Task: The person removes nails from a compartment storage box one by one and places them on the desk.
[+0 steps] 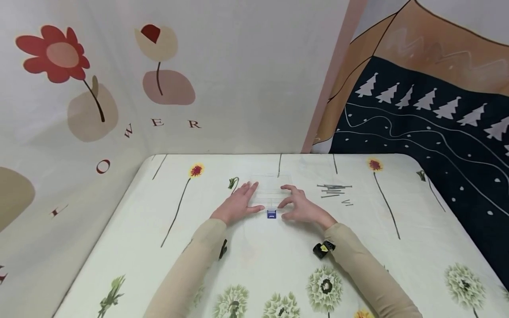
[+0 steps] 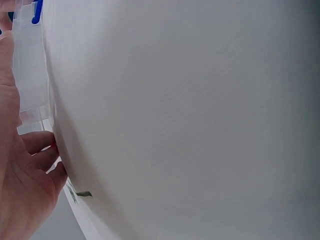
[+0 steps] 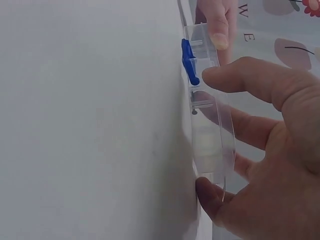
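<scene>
A clear plastic box with a blue latch on its near side lies flat on the table between both hands. Whether its lid is fully closed is hard to tell. The left hand lies along the box's left side, fingers extended and thumb by the near edge. Around the right side is the right hand, fingers spread and slightly bent. In the right wrist view the right thumb is close to the blue latch, and other fingers lie along the box wall.
Several long nails lie in a loose pile right of the box, with a few short nails just nearer. A white flower-printed cloth covers the table. Printed curtains hang behind and at the sides.
</scene>
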A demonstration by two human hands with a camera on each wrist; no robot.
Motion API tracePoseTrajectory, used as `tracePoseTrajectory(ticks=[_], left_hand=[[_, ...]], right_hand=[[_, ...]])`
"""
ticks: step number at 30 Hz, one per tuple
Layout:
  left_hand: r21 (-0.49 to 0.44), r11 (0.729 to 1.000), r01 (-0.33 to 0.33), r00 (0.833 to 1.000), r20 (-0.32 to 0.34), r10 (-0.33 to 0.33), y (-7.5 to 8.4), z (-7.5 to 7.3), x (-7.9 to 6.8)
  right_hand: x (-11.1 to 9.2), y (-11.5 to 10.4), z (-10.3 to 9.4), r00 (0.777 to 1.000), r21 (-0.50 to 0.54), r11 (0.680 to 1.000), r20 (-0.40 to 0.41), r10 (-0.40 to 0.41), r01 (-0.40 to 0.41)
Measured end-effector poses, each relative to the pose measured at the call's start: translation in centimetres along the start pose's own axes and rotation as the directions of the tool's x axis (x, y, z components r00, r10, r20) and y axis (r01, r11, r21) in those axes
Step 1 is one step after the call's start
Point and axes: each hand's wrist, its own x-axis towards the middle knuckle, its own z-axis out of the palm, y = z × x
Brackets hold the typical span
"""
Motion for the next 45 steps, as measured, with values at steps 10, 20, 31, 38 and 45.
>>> tracePoseTrajectory(ticks=[10,20,31,38,45], left_hand=[[0.0,1.0,0.0,1.0,0.004,0.0,0.1,-0.2,0.1],[-0.003,1.0,0.009,1.0,0.006,-0.009,0.0,0.0,0.2],[-0.005,1.0,0.002,1.0,0.003,-0.002,0.0,0.1,0.2],[-0.004,1.0,0.003,1.0,0.004,-0.003,0.0,0.1,0.1],[0.005,1.0,-0.006,1.0,-0.004,0.006,-0.1,0.2,0.1]], right_hand=[[-0.2,-0.2,0.1,1.0,-0.029,1.0,0.014,0.003,-0.003],[-1.0,0.4,-0.7,0.999,0.001,0.999,-0.002,-0.043,0.043],[-0.6,0.6,-0.1,0.999,-0.112,0.993,-0.007,-0.045,0.044],[-0.5,0.2,0.1,0.999,-0.169,0.985,-0.005,-0.042,0.041],[-0.5,0.3,0.1,0.998,-0.162,0.985,0.01,-0.061,0.062]])
